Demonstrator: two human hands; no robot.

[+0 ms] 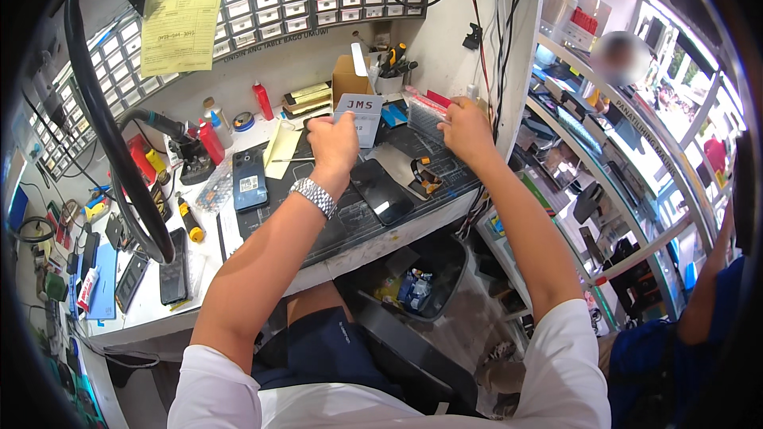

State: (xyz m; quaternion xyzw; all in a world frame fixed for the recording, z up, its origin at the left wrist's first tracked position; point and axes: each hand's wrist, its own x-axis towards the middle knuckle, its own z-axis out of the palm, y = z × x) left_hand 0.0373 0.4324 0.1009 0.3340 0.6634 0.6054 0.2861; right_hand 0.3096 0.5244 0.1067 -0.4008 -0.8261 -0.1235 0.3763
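Left hand pinches grey box beyond the face-up black phone; right hand pinches clear packet, beyond and right of it. Judged step: handling both. Next move calls for steady grips, clear of the phone.

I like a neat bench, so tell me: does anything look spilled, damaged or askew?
Nothing looks spilled or plainly damaged. Slightly askew: the dark phone lies slanted near the front edge of the black mat, with a loose orange-and-black part beside it.
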